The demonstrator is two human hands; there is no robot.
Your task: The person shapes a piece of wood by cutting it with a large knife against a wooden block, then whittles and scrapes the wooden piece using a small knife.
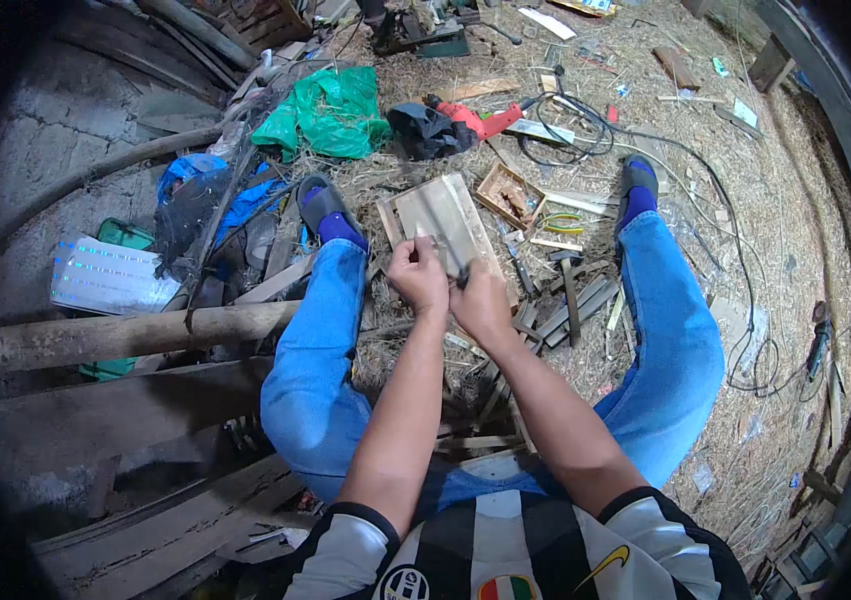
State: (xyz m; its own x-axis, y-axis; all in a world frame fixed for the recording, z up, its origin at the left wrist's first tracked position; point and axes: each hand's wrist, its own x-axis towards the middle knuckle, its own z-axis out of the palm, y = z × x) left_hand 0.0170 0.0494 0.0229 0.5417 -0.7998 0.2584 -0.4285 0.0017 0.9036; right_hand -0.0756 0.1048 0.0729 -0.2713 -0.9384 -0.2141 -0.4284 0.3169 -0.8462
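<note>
The left hand (420, 275) pinches a small pale piece (421, 233) between thumb and fingertips, over the near-left part of the wooden board (458, 212). The right hand (483, 300), just beside it, closes around a dark, motion-blurred tool (463, 268).

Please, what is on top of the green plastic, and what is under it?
On the green plastic lie some straw-like bits, too small to identify exactly. What is under it cannot be seen, because the plastic covers that spot.
</note>
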